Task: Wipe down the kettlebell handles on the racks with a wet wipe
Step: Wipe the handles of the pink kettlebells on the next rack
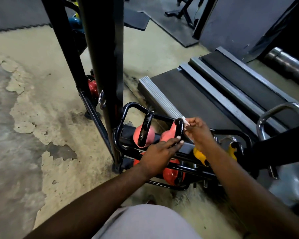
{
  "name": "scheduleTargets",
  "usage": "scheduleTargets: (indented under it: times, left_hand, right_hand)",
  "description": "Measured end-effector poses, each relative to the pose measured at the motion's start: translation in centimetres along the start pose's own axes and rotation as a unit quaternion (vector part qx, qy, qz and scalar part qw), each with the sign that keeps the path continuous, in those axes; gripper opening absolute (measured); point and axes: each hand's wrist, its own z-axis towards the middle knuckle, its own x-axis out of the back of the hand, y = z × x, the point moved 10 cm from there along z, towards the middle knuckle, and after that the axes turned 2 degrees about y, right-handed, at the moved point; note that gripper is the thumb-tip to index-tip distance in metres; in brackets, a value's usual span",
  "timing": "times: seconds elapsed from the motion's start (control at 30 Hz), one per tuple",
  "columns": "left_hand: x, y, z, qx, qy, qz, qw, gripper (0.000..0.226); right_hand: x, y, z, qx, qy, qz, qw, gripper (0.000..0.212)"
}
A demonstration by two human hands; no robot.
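Two pink kettlebells with black handles sit on the top shelf of a low black rack (128, 107). My right hand (198, 131) pinches a small white wet wipe (186, 121) against the upper right side of the right kettlebell's handle (179, 128). My left hand (160, 152) lies with straight fingers on the lower end of that same handle. The left pink kettlebell (144, 133) stands untouched beside it. Yellow kettlebells (199, 155) and red kettlebells (171, 175) sit lower on the rack, partly hidden by my arms.
A tall black frame post (102, 54) rises just left of the rack, with another red kettlebell (93, 87) behind it. Treadmill decks (205, 94) lie to the right, a chrome bar (269, 116) at the far right. Worn, peeling concrete floor (33, 118) spreads to the left.
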Motion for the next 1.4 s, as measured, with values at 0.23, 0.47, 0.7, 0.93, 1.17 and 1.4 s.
scheduleTargets:
  times: [0.23,0.47,0.7,0.93,1.17,1.4]
  left_hand:
    - [-0.7,-0.8,0.0,-0.011,-0.005,-0.012,1.000,0.058]
    - [-0.6,-0.1,0.1,-0.017,-0.017,0.005,1.000,0.068]
    - [-0.9,-0.8,-0.3,-0.022,-0.035,-0.002,0.999,0.070]
    - [-1.2,0.4,-2.1,-0.087,-0.028,0.016,0.996,0.058]
    - [-1.8,0.3,-1.9,-0.066,-0.061,0.065,0.994,0.063]
    - [-1.8,0.8,-1.6,-0.057,-0.051,0.036,0.996,0.070]
  right_hand:
    - [-0.9,4.0,-6.4,-0.017,-0.002,0.201,0.980,0.026]
    - [-0.3,2.4,-3.0,0.008,0.072,0.216,0.974,0.024]
    - [-0.1,4.0,-7.4,0.013,0.024,0.165,0.986,0.020]
    - [-1.3,-4.8,-5.1,0.300,0.015,-0.311,0.902,0.035]
    - [-6.7,-7.9,-5.2,0.334,-0.167,-0.592,0.715,0.028]
    - [-12.2,-2.2,-3.6,0.169,-0.376,-0.848,0.333,0.025]
